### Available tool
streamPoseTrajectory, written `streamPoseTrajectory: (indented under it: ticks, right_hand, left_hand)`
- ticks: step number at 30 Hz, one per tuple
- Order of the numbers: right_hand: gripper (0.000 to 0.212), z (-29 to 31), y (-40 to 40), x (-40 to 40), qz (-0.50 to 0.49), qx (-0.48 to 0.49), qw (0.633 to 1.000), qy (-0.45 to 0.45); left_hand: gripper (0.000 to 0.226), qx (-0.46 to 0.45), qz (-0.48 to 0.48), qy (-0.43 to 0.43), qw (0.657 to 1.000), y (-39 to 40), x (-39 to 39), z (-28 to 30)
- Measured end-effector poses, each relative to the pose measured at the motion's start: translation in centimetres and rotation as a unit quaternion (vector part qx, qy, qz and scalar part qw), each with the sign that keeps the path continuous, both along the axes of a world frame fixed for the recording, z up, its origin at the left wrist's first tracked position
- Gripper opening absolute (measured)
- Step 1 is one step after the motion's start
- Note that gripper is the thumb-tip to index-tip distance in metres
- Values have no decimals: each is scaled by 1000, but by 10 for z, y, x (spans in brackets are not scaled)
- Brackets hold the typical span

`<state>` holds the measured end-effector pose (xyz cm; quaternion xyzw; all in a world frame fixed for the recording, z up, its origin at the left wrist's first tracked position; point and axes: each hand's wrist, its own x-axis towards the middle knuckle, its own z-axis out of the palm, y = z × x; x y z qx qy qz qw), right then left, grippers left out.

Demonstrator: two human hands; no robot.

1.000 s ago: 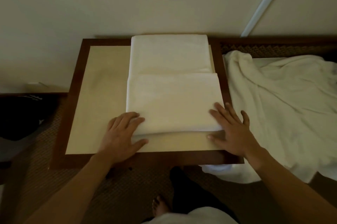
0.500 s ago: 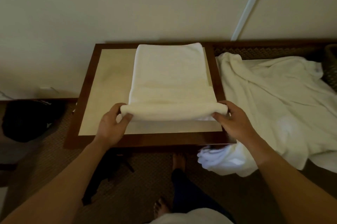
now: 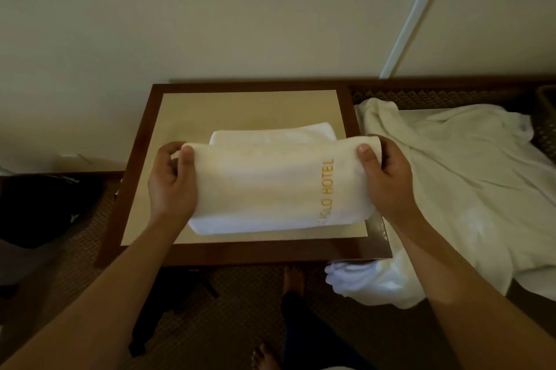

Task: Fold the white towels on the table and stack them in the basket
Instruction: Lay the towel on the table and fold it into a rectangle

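A white towel (image 3: pixel 264 186) with gold "HOTEL" lettering near its right edge lies part-folded on the small wooden table (image 3: pixel 141 156). My left hand (image 3: pixel 171 183) grips its upper left corner and my right hand (image 3: pixel 385 177) grips its upper right corner. Both hold the top layer lifted over the lower fold, whose far edge shows behind. A dark wicker rim, maybe the basket (image 3: pixel 547 99), shows only as a sliver at the far right edge.
A heap of loose white towels (image 3: pixel 451 189) lies spread to the right of the table and spills down to the floor. A dark bag (image 3: pixel 39 207) sits on the left. Bare feet (image 3: pixel 293 279) stand on the woven carpet below the table. The wall is close behind.
Both hands went from pressing the towel flat to gripping its near edge and carrying it up and away over the rest. The towel now looks shorter, and the lettering shows.
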<state>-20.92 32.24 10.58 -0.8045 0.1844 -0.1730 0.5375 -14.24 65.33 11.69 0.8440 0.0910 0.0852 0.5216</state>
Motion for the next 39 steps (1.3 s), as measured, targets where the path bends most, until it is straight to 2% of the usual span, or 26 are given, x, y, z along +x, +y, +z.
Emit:
streamPoseTrajectory:
  ticks: [5, 9, 12, 17, 19, 22, 24, 26, 28, 30, 34, 35, 37, 39]
  right_hand:
    - [23, -24, -9, 93, 6, -1, 999, 36]
    - [33, -67, -20, 160, 20, -28, 994, 101]
    - [42, -94, -27, 187, 33, -93, 983, 157]
    - [53, -97, -25, 202, 37, -186, 965, 182]
    - [54, -98, -26, 204, 36, -281, 938, 201]
    - [48, -94, -27, 208, 26, -412, 891, 187]
    - [46, -89, -24, 213, 102, -444, 879, 139]
    - [48, -84, -20, 215, 205, -446, 859, 143]
    - [49, -84, -17, 216, 257, -436, 841, 192]
    - [46, -83, -14, 208, 241, -436, 837, 226]
    - [47, -73, 1, 177, 178, -462, 811, 312]
    - [50, -68, 5, 169, 181, -441, 808, 347]
    - [55, -60, 15, 154, 215, -358, 809, 414]
    - [54, -51, 27, 143, 274, -224, 799, 487]
  left_hand:
    - [40, 29, 24, 36, 999, -12, 82, -25]
    - [51, 71, 25, 107, 991, -17, 133, -63]
    - [55, 99, 44, 153, 982, -21, 149, -89]
    - [56, 143, 66, 161, 974, -25, 165, -100]
    - [57, 167, 54, 163, 971, -28, 178, -97]
    - [54, 274, 28, 103, 956, -36, 184, -86]
    - [48, 333, -35, 8, 942, -54, 165, -74]
    - [46, 345, -154, -44, 925, -77, 124, -75]
    - [53, 395, -271, -15, 878, -90, 82, -88]
    - [59, 459, -346, 9, 818, -77, 69, -104]
    - [62, 525, -427, -66, 733, -29, 119, -114]
    - [64, 537, -414, -62, 732, -19, 136, -114]
    - [65, 558, -354, -32, 750, -2, 166, -108]
    - [59, 542, -257, 34, 800, 4, 180, -100]
